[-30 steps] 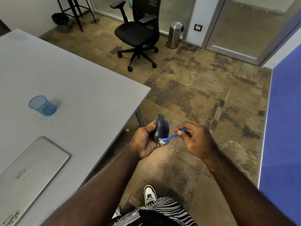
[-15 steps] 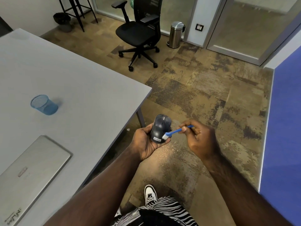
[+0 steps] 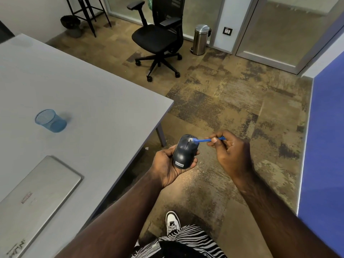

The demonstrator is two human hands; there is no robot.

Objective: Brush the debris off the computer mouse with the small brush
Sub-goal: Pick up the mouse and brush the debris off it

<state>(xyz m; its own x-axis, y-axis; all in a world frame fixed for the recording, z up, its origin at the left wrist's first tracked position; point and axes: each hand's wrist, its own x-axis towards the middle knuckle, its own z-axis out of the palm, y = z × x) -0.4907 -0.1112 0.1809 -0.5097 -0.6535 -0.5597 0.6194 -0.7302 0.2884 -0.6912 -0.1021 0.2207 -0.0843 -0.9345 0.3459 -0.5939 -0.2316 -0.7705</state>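
Glossy dark plastic mouse (image 3: 185,152), blue plastic brush (image 3: 202,140) (white bristles), matt grey table (image 3: 89,94)

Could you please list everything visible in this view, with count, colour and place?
computer mouse: 1, black, in left hand, off the table
small brush: 1, blue, bristles on mouse's front
table: 1, grey, left
mesh cup: 1, blue, on table
laptop: 1, silver, closed, table's near edge
office chair: 1, black, far floor
pedal bin: 1, steel, by glass wall
left hand: holds mouse
right hand: holds brush
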